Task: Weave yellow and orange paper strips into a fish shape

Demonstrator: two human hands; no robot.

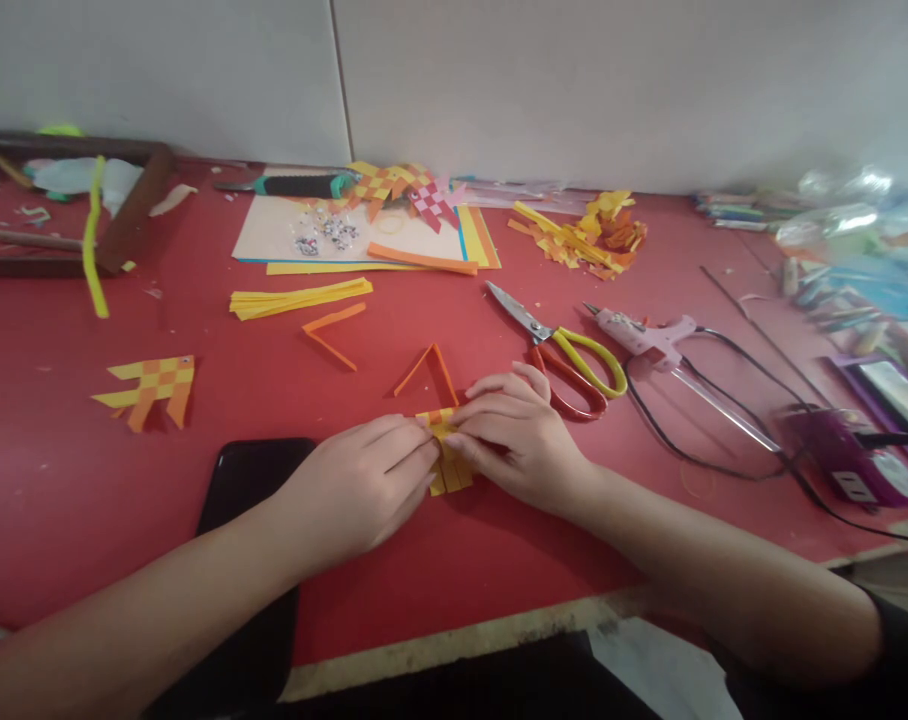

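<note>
Between my two hands lies a small piece of woven paper strips, yellow and orange, its loose yellow ends pointing toward me. My left hand pinches its left side, the fingers pressed together. From the right, the thumb and fingers of my right hand grip the upper right part; my fingertips partly hide the weave. Just beyond it stands a folded orange strip, with a second folded orange strip farther left. Scissors with yellow and red handles lie beyond my right hand.
A black phone lies under my left forearm. A finished woven fish is at left, yellow strips behind. At right are a glue gun, its cable and a purple box. Paper scraps and a wooden frame stand farther back.
</note>
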